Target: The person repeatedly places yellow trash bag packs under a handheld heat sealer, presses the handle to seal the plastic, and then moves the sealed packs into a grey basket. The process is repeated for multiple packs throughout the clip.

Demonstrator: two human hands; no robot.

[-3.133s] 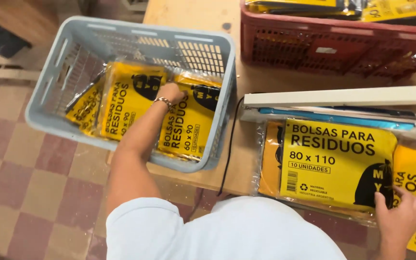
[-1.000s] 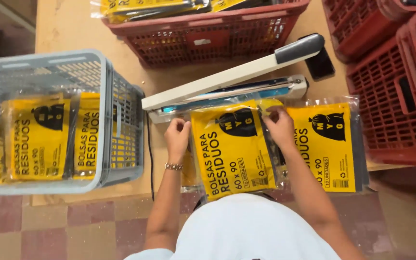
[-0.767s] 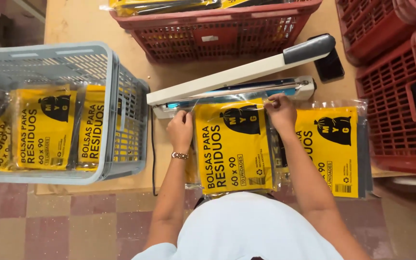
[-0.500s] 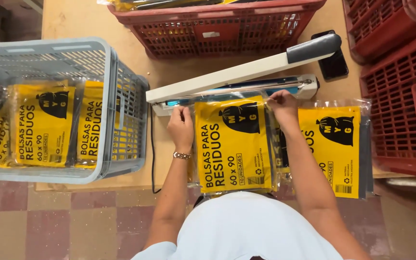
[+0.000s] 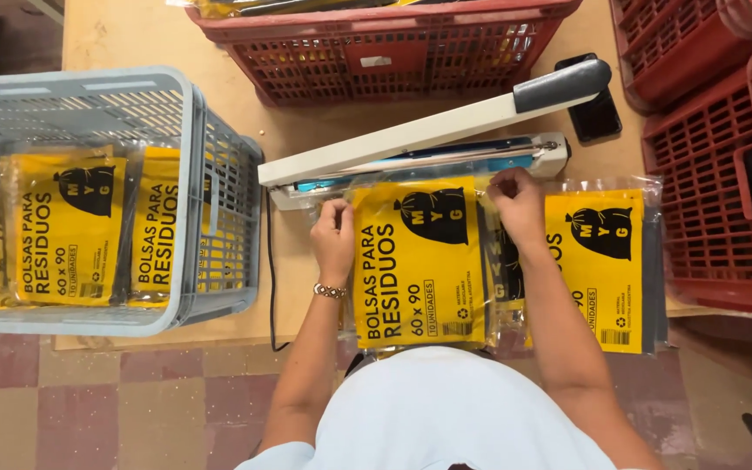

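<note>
**Packet edge brought to the sealer**

Since a second ago, the yellow-labelled clear plastic packet (image 5: 419,261) has been slid farther under the raised cream sealer arm (image 5: 433,126). It is pinched at its far corners by left hand (image 5: 334,235) and right hand (image 5: 517,198).

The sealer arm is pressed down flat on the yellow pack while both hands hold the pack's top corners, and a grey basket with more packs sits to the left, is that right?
Not quite. In the head view the sealer arm is raised at an angle, not pressed down. The rest holds: the left hand and right hand hold the top corners of the yellow pack, and the grey basket with more packs sits to the left.
</note>
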